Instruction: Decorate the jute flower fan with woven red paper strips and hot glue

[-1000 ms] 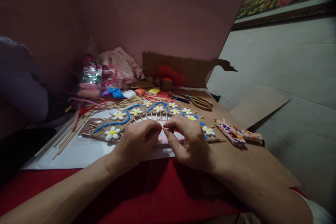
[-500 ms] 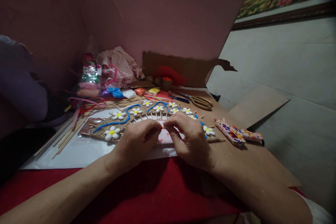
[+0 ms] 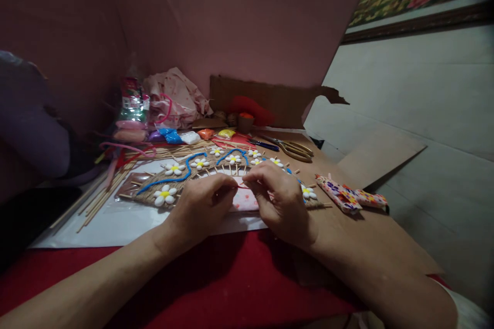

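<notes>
Between my two hands stretches a thin red strand [image 3: 242, 186]; its exact material is too small to tell. My left hand [image 3: 203, 205] pinches one end between thumb and fingertips. My right hand [image 3: 280, 200] pinches the other end, its fingers curled. Behind them lies an arch-shaped piece wrapped in brown twine [image 3: 181, 185], with wooden sticks poking out along its edges. White flowers with yellow centres [image 3: 164, 195] and wavy blue strips [image 3: 165, 181] decorate it. Below the strand is pink spotted cloth or paper [image 3: 244, 199], partly hidden by my hands.
Bundled wooden sticks [image 3: 98, 200] lie at left on a white sheet [image 3: 111, 231]. Clay packets, including a blue one [image 3: 171, 135], line the back. Golden-handled scissors [image 3: 295, 151] and a dark-blue cutter [image 3: 263, 145] rest back right. Flower-patterned wrapped items [image 3: 343, 195] sit on cardboard [image 3: 378, 236].
My right hand has shifted slightly right and away from my left, so more of the red strand and the pink spotted material shows. My left hand is nearly still.
</notes>
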`<state>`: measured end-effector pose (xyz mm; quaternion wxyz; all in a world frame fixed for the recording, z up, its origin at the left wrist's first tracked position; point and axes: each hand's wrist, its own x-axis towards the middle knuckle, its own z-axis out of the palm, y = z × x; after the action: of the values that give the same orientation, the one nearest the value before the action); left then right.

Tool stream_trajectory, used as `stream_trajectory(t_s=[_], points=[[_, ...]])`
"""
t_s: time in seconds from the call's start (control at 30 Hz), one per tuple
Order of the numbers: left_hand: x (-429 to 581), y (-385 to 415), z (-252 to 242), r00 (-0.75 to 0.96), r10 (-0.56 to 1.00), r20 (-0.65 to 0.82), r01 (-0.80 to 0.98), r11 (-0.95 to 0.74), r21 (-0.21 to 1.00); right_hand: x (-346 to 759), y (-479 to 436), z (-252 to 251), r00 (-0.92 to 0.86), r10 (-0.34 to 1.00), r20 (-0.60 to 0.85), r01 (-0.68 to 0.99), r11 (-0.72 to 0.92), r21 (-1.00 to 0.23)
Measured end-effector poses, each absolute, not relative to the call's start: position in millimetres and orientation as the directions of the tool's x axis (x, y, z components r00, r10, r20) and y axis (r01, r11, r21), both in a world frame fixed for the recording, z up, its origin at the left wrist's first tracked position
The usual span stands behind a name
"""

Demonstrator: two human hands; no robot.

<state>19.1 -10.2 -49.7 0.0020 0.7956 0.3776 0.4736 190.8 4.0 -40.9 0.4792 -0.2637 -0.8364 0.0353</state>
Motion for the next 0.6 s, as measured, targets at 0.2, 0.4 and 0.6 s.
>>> stream_trajectory(t_s=[0.2, 0.4, 0.6], points=[[12, -3, -45, -0.081, 0.851, 0.519, 0.503, -0.415, 0.758, 191, 8, -44, -0.184, 0.581, 0.793, 0.407, 0.779, -0.476], [10, -3, -30, -0.304, 0.902, 0.308, 0.143, -0.276, 0.95, 191, 12, -45, -0.204, 0.626, 0.753, 0.437, 0.747, -0.502], [15, -9, -29, -0.058, 0.977, 0.204, -0.139, -0.211, 0.968, 188, 12, -45, -0.373, 0.606, 0.703, 0.465, 0.778, -0.423]])
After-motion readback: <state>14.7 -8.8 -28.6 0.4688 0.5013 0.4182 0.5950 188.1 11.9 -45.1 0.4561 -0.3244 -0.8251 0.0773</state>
